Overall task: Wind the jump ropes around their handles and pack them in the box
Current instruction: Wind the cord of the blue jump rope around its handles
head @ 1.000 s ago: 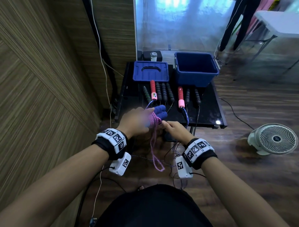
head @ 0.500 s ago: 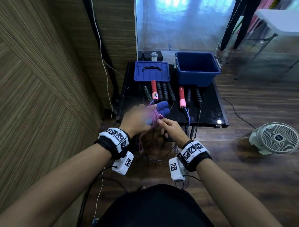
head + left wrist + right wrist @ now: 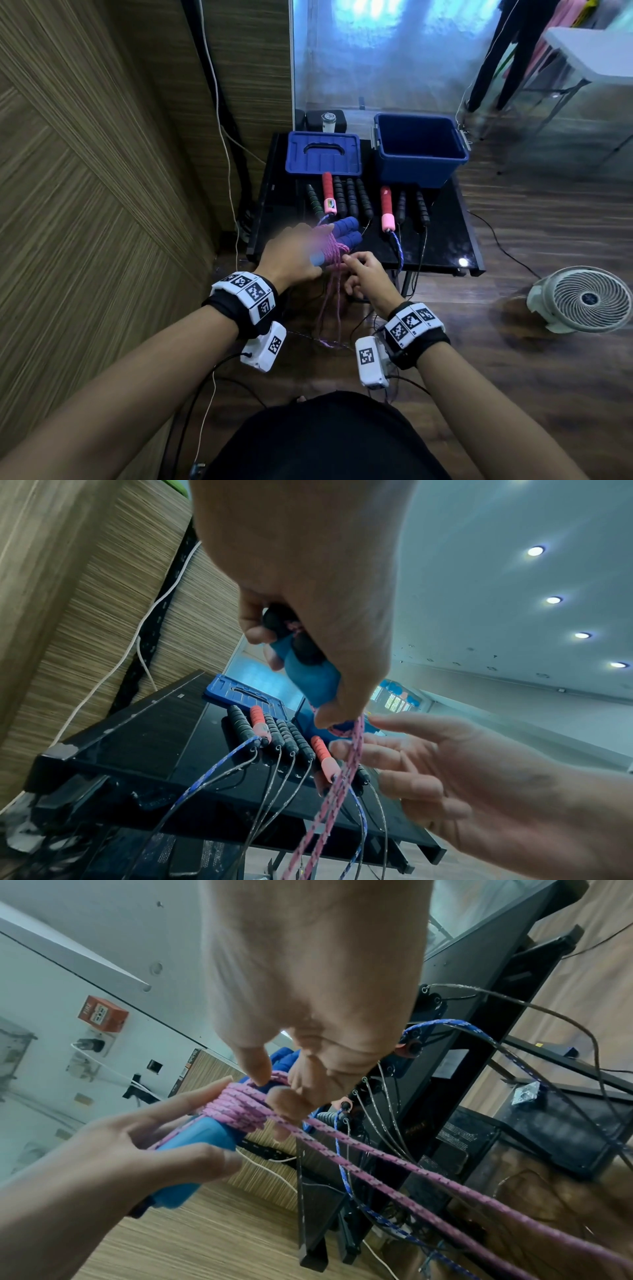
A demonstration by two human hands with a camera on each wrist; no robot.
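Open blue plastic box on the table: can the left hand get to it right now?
Probably not yet: the left hand grips the blue foam handles while pink rope hangs unwound; the path to the blue box looks clear.

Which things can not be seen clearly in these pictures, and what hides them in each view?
- Head view: left hand is blurred over its fingers, so its hold on the blue handles is unclear there.
- Head view: inside of the box; its near wall hides the bottom.
- Left wrist view: the box is behind the hand.
- Right wrist view: the loose end of the pink rope leaves the picture's edge.
- Right hand: its palm covers part of the windings.
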